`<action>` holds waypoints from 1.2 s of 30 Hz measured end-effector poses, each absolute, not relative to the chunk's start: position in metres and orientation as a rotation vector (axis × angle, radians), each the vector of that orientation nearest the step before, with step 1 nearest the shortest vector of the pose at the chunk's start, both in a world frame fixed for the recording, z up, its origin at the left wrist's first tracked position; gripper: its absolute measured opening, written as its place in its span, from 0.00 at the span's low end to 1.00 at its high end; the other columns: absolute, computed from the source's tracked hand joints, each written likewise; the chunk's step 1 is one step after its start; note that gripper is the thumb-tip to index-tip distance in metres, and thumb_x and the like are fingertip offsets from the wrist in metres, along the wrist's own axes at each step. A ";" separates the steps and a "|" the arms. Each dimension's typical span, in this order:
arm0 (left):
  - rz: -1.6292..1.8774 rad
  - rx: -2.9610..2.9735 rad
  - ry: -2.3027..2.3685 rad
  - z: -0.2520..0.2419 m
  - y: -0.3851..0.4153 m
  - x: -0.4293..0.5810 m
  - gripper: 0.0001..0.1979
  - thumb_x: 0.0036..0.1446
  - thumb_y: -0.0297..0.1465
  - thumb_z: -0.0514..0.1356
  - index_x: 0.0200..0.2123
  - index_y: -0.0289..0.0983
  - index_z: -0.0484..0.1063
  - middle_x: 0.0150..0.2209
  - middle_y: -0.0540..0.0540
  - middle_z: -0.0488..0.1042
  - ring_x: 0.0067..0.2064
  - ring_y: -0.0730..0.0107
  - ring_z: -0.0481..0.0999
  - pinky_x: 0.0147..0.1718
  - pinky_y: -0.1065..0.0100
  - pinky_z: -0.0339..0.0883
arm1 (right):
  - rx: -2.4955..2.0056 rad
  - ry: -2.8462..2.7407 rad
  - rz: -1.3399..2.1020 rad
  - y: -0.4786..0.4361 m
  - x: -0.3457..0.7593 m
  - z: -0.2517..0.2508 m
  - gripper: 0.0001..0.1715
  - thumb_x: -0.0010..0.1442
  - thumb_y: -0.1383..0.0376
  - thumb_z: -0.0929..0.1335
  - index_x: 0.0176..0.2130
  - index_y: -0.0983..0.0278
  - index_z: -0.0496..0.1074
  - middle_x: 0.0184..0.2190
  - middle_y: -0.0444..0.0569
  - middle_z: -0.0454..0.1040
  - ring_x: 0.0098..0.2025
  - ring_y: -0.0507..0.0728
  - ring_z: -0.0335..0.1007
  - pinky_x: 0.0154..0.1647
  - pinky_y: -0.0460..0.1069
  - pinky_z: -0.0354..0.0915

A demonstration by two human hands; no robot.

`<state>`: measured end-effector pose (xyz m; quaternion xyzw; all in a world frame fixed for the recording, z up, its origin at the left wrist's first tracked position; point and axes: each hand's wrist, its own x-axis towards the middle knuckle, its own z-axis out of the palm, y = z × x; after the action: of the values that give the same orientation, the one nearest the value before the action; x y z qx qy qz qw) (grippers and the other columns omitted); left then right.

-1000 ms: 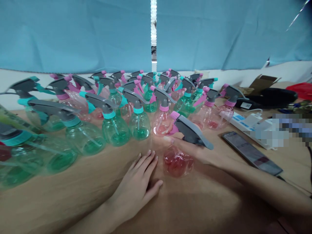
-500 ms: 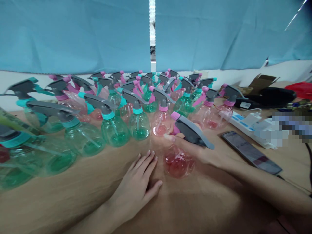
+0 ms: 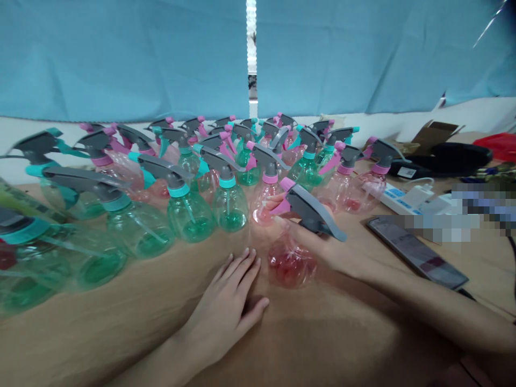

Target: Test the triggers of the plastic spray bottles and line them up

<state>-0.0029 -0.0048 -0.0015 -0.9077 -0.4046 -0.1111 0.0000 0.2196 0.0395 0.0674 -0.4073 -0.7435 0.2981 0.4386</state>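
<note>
My right hand [image 3: 310, 236] is closed round the neck of a pink spray bottle [image 3: 292, 266] with a grey and pink trigger head. The bottle is upright, its base at or close to the table; whether it touches I cannot tell. Flat on the wooden table [image 3: 161, 333], my left hand [image 3: 231, 301] lies with its fingers stretched out, holding nothing. Just beyond the hands stand a clear pink spray bottle [image 3: 266, 207] and a green spray bottle [image 3: 231, 212] with a turquoise collar. My right fingers partly cover the held bottle's neck.
Several more green and pink spray bottles [image 3: 189, 220] crowd the back and left of the table. To the right lie a phone [image 3: 417, 252] and a white power strip [image 3: 397, 201]. Behind them are a black object [image 3: 455, 158] and an open cardboard box [image 3: 433, 140]. A blue curtain [image 3: 141, 59] hangs behind.
My right hand has shifted the pink spray bottle slightly away from me and to the left, towards the row of bottles. My left hand has stayed in place.
</note>
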 end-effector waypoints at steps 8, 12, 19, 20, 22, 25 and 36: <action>-0.334 -2.828 -1.242 -0.003 -0.003 -0.003 0.29 0.66 0.43 0.51 0.62 0.29 0.58 0.64 0.37 0.58 0.64 0.55 0.58 0.61 0.52 0.53 | -1.066 -1.794 0.640 0.041 0.220 0.060 0.22 0.59 0.59 0.69 0.53 0.55 0.67 0.39 0.45 0.76 0.42 0.55 0.73 0.43 0.51 0.67; -0.311 -2.825 -1.237 -0.002 -0.004 -0.003 0.29 0.66 0.43 0.51 0.62 0.29 0.58 0.64 0.37 0.58 0.64 0.55 0.59 0.61 0.52 0.53 | -1.042 -1.816 0.646 0.040 0.219 0.064 0.21 0.59 0.60 0.68 0.52 0.55 0.67 0.36 0.43 0.76 0.37 0.54 0.73 0.40 0.49 0.67; -0.316 -2.818 -1.230 -0.002 -0.004 -0.003 0.29 0.66 0.43 0.50 0.62 0.29 0.58 0.64 0.36 0.57 0.64 0.55 0.58 0.61 0.52 0.53 | -1.030 -1.839 0.661 0.040 0.218 0.068 0.23 0.60 0.60 0.68 0.54 0.55 0.66 0.36 0.43 0.76 0.37 0.53 0.73 0.39 0.49 0.67; -0.317 -2.818 -1.230 -0.002 -0.004 -0.003 0.29 0.66 0.43 0.50 0.62 0.29 0.58 0.64 0.36 0.57 0.64 0.56 0.58 0.61 0.52 0.53 | -1.027 -1.841 0.656 0.040 0.218 0.068 0.23 0.60 0.60 0.68 0.54 0.55 0.66 0.36 0.43 0.76 0.37 0.53 0.73 0.39 0.49 0.68; -0.318 -2.822 -1.234 -0.002 -0.004 -0.003 0.29 0.66 0.44 0.50 0.62 0.29 0.58 0.64 0.37 0.57 0.64 0.56 0.58 0.61 0.52 0.53 | -1.030 -1.849 0.643 0.039 0.218 0.069 0.22 0.60 0.60 0.68 0.54 0.55 0.66 0.35 0.43 0.76 0.37 0.54 0.73 0.39 0.49 0.68; -0.316 -2.829 -1.249 -0.002 -0.004 -0.003 0.29 0.66 0.44 0.50 0.62 0.31 0.58 0.64 0.37 0.58 0.64 0.56 0.59 0.61 0.52 0.53 | -1.072 -1.851 0.616 0.037 0.219 0.073 0.18 0.59 0.59 0.68 0.50 0.55 0.69 0.33 0.43 0.76 0.34 0.54 0.73 0.36 0.49 0.68; -0.367 -2.850 -1.278 -0.002 -0.004 -0.003 0.29 0.66 0.43 0.51 0.63 0.32 0.57 0.64 0.38 0.58 0.64 0.55 0.58 0.61 0.53 0.53 | -1.068 -1.846 0.751 0.041 0.220 0.068 0.10 0.59 0.58 0.68 0.42 0.58 0.70 0.33 0.44 0.76 0.32 0.53 0.73 0.35 0.49 0.69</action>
<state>-0.0028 -0.0045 -0.0017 -0.9062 -0.4064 -0.1167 -0.0018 0.2203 0.0410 0.0680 -0.4273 -0.7386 0.3006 0.4261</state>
